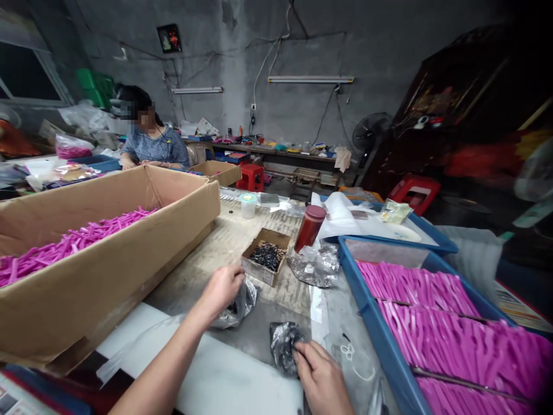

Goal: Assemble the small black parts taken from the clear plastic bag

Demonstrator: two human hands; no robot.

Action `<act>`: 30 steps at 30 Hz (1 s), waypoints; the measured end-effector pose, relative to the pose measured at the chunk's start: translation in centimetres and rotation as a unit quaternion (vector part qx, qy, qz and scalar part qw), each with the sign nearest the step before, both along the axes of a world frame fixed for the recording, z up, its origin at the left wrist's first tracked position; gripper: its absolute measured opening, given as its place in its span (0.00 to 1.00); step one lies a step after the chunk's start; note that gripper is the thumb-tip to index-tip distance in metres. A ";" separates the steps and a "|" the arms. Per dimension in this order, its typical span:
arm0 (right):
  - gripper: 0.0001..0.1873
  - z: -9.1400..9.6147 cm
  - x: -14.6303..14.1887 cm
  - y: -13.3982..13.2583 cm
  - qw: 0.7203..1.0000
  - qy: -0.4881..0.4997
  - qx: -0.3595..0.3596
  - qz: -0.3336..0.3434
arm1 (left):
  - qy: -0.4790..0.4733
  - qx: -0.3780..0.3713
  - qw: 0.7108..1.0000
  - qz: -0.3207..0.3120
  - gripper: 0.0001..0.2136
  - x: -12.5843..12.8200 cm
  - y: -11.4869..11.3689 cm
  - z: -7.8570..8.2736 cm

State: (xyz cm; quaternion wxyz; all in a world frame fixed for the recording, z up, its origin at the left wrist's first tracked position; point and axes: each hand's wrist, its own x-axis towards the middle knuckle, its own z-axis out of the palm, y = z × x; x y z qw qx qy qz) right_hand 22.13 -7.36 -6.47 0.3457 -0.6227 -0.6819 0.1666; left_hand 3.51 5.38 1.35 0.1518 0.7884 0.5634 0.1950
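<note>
My left hand [224,291] is closed in a pinch just in front of a small cardboard box [265,274] that holds small black pieces. Whatever its fingertips hold is too small to make out. Beneath that hand lies an open clear plastic bag [247,304], dark bits showing inside. On the right, my right hand [322,372] has thumb and fingers closed at the edge of a crumpled plastic bag [285,349] with dark contents. Another clear bag [317,268] of small pieces rests beyond it, against a dark red canister [309,227].
A large cardboard box [129,248] of pink strips walls off the left. Blue trays [367,323], the nearer filled with pink strips, line the right. A white cord [358,363] and a lidded tub [247,206] lie on the table. A co-worker [155,144] sits far left.
</note>
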 end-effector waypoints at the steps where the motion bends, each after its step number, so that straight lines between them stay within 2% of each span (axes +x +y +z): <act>1: 0.10 0.1 0.0 0.2 0.999 -0.040 0.002 0.010 | 0.013 -0.008 1.000 -0.005 0.10 -0.8 -0.6 -0.3; 5: 0.10 0.2 -0.8 0.8 0.982 -0.186 -0.035 0.008 | 0.108 -0.049 0.992 -0.033 0.09 -2.6 -1.9 -2.0; 9: 0.09 0.6 -1.5 1.3 0.962 -0.260 -0.085 0.006 | 0.139 -0.055 0.989 -0.017 0.07 -2.2 -2.0 -3.4; 13: 0.11 0.7 -1.7 1.5 0.956 -0.282 -0.086 0.011 | 0.150 -0.054 0.987 -0.011 0.07 -1.5 -1.8 -4.0; 19: 0.13 0.4 -1.8 1.6 0.955 -0.286 -0.081 0.016 | 0.155 -0.049 0.987 -0.013 0.09 -1.8 -1.8 -4.4; 24: 0.10 0.4 -1.6 1.7 0.962 -0.255 -0.093 0.022 | 0.154 -0.041 0.987 -0.006 0.10 -2.2 -2.1 -4.3; 30: 0.08 0.5 -1.5 1.6 0.966 -0.245 -0.084 0.020 | 0.150 -0.054 0.987 -0.006 0.06 -2.1 -1.7 -4.3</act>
